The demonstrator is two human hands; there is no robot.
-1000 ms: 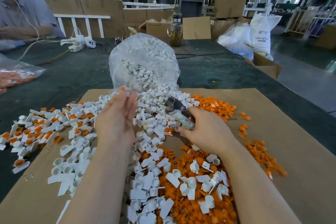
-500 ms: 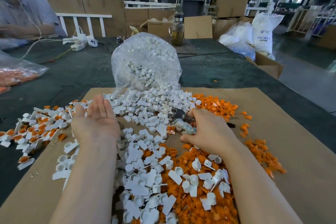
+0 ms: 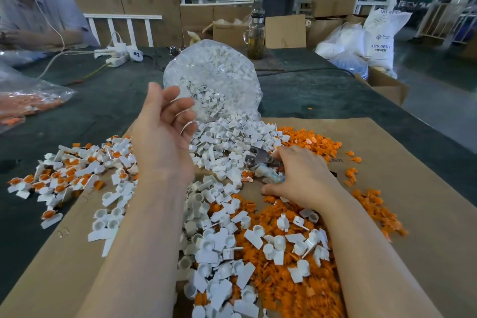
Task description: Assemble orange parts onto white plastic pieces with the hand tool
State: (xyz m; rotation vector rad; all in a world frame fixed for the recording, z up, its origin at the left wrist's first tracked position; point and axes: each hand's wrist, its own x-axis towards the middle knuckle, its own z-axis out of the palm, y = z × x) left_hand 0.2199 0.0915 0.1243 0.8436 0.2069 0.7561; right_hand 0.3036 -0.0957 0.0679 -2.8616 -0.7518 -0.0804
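One view only: head-worn wide-angle, looking forward and down over the cardboard sheet (image 3: 387,188) from its near edge. Close on the sheet, both forearms enter from below. Beyond the sheet's far edge, table and warehouse recede with lens curvature.

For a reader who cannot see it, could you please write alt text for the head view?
A person's right hand grips a hand tool among white plastic pieces and orange parts on cardboard, left hand raised, empty.

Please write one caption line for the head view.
Left hand raised empty; right hand grips hand tool among white pieces.
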